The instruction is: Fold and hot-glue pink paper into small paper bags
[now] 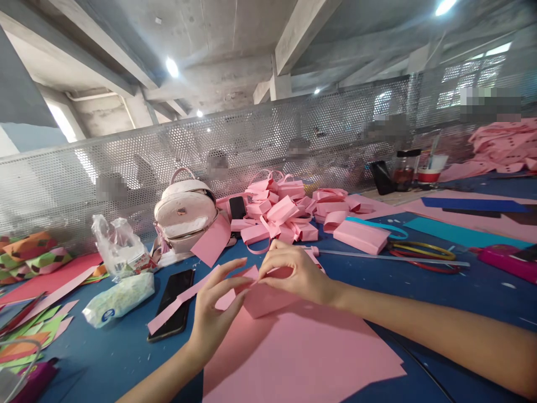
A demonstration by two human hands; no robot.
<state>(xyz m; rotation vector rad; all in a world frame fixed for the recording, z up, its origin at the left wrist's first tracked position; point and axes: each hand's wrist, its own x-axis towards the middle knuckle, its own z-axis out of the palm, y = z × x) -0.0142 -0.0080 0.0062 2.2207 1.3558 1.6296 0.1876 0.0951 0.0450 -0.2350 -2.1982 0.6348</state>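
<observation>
A folded piece of pink paper (268, 299) is held up over a larger stack of pink paper sheets (306, 352) on the blue table. My right hand (296, 271) pinches its upper edge between thumb and curled fingers. At the left end of the same piece, my left hand (216, 305) has thumb and fingers close together at the edge, with one finger raised; the exact contact is partly hidden. A narrow pink paper strip (180, 305) lies across a black phone (172, 324) to the left of my left hand.
Behind my hands is a pile of pink paper bags (281, 210). A white backpack (184, 210), tissue pack (119, 299) and plastic bag (119, 246) stand left. Right are a long clear stick (394, 259), coloured bands (423, 252) and a magenta tool (509, 262). A perforated metal screen (251, 140) runs behind.
</observation>
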